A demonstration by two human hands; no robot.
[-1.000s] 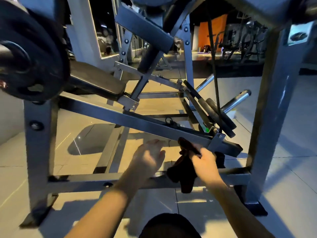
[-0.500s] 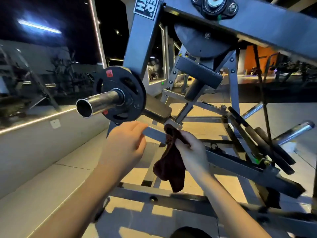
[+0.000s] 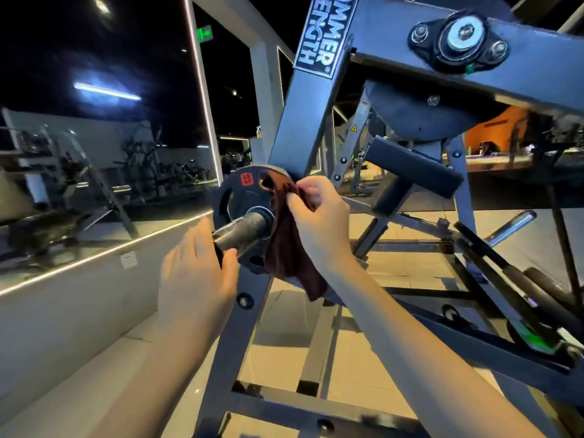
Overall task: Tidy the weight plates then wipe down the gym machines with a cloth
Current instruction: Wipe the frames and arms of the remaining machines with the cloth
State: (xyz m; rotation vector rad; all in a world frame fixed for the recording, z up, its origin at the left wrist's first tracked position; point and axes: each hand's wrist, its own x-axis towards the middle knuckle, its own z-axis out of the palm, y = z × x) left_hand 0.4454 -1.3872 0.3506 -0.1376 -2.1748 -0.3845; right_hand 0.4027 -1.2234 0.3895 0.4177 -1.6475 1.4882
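Plate (image 3: pixel 243 197), black with a red label (image 3: pixel 247 179) at its 12 o'clock, hangs on a steel peg (image 3: pixel 245 229) against a grey machine frame (image 3: pixel 303 128), a little left of the middle of the view. The peg sticks out of the hub toward 8 o'clock.

A dark red-brown cloth (image 3: pixel 286 248) drapes over the plate's rim from 1 o'clock to past 5 o'clock, and its loose end hangs below. The right hand (image 3: pixel 319 222) is at the plate's 3 o'clock. Its grip is closed, with thumb and fingertips pinching a fold of cloth by the rim. The left hand (image 3: pixel 196 273) is at 7 o'clock, back to the camera, cupped at the peg's open end with the thumb beneath. Its fingers are hidden behind the steel, so I cannot tell whether that grip closes on the peg or only rests there.

A pale tiled floor (image 3: pixel 347 358) lies under the frame.

Likely risks: the plate looks heavy, and a pinch through loose cloth gives a poor hold. If the plate is drawn along the peg this way, it could slide free and drop onto the tiles or a foot. The left hand is in the plate's path off the peg and could be struck. Cloth caught in a plate opening might snag, and fingers could be nipped between rim and frame.
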